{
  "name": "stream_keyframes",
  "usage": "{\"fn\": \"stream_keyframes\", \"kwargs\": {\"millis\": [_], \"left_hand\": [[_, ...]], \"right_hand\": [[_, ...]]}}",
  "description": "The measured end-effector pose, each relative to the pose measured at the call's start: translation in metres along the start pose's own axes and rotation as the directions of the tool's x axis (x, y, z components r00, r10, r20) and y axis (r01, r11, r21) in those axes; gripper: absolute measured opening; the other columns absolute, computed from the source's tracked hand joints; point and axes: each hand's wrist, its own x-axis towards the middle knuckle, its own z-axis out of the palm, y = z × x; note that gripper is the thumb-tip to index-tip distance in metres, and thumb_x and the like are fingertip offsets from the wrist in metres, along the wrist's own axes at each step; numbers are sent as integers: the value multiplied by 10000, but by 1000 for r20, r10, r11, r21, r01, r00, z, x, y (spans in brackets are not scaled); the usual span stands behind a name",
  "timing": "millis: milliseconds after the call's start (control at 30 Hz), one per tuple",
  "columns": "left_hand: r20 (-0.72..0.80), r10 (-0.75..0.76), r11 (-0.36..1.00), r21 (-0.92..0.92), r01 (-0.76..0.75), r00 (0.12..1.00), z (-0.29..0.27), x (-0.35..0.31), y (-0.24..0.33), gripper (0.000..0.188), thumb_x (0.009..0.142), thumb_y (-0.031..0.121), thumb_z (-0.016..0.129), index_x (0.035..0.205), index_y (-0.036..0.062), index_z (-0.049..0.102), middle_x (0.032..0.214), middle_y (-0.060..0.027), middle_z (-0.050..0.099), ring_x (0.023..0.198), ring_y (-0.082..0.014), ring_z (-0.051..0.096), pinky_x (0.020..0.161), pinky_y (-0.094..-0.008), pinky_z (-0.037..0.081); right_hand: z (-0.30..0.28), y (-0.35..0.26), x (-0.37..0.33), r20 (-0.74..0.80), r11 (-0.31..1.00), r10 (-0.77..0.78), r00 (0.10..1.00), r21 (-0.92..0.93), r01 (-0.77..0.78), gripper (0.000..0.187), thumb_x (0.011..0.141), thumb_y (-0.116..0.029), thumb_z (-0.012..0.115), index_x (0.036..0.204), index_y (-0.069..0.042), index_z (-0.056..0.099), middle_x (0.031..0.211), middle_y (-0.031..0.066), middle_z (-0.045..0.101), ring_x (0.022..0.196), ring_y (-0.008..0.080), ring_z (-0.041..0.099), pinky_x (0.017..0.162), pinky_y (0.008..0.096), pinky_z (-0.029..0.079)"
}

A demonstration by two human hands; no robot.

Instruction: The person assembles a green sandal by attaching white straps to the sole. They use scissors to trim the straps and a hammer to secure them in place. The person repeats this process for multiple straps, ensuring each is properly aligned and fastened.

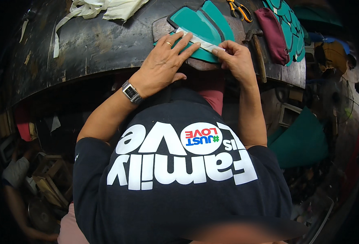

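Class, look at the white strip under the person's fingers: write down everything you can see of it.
The strip is white, long and narrow, apparently thin and pliable; whether it is cloth or tape cannot be told. It lies lengthwise, slanting from upper left down to lower right, across the green pieces. Fingers of the left hand rest on its left part, covering some of it. The right hand has thumb and fingertips at its lower right end.

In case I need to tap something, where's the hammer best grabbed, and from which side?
Probably low on the handle, from your side of the table, once your right hand leaves the strip: the hammer lies head away from you, its slim handle running toward the near edge.
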Motion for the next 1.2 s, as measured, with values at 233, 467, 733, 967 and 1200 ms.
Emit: {"fn": "stream_keyframes", "kwargs": {"millis": [233, 467, 733, 967, 1200], "left_hand": [[-3, -2, 1000, 16, 2, 1000, -1, 5, 2, 971, 689, 326, 877, 1520, 146, 406, 1512, -104, 426, 1356, -335, 420, 1130, -441, 343], [86, -51, 995, 93, 43, 995, 0, 9, 17, 1124, 653, 274, 908, 1593, 277, 290, 1530, -54, 405, 1363, -378, 405, 1142, -514, 322], [153, -97, 979, 193, 67, 984, 2, 15, 28, 1147, 652, 284, 909, 1598, 256, 261, 1503, -64, 396, 1372, -387, 376, 1129, -577, 324], [142, -113, 971, 224, 79, 983, 5, 14, 32, 1128, 675, 271, 894, 1601, 255, 251, 1518, -75, 369, 1378, -404, 359, 1129, -605, 324], [119, -129, 963, 251, 96, 984, 10, 16, 33, 1136, 674, 265, 896, 1604, 280, 243, 1510, -78, 372, 1365, -410, 368, 1121, -617, 324]], "right_hand": [[3, -1, 1, -55, 996, 11, 998, -92, -16, 199, 866, -181, 764, 885, 7, 704, 637, 15, 621, 524, 59, 563, 482, 238, 442], [8, -2, -3, -142, 978, -83, 986, -204, 53, 165, 845, -127, 757, 889, 20, 697, 652, 56, 635, 565, 94, 604, 519, 280, 470], [9, 19, -22, -109, 709, -636, 764, -472, 524, 143, 825, -49, 754, 965, -64, 730, 788, 111, 654, 682, 252, 657, 595, 324, 503], [9, 17, -15, -278, 830, -533, 799, -356, 430, 80, 854, -55, 726, 920, -12, 713, 777, 123, 680, 669, 244, 674, 602, 330, 514], [7, 8, -6, -278, 933, -287, 916, -299, 201, 157, 856, -135, 731, 878, 20, 718, 674, 114, 669, 593, 166, 642, 585, 300, 505]]}}
